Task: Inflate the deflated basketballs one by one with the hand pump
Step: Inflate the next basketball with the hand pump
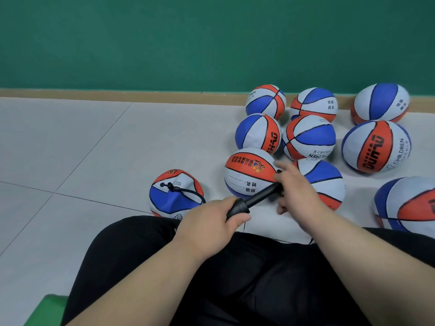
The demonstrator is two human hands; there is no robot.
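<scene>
CHILDREN on right basketball, CHILDREN on middle basketball

This looks to me like a school or kindergarten room: green wall, wooden skirting board, pale tiled floor, and many small basketballs beside me (some printed "CHILDREN", with blanks for class and name).

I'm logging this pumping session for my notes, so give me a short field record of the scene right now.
pump: black hand pump, held in both hands
left hand: grips the pump's thicker end
right hand: grips the narrower end
ball on hose: dented ball on the floor, hose tip at its top
other balls: nine, rounder, grouped to the right
</scene>
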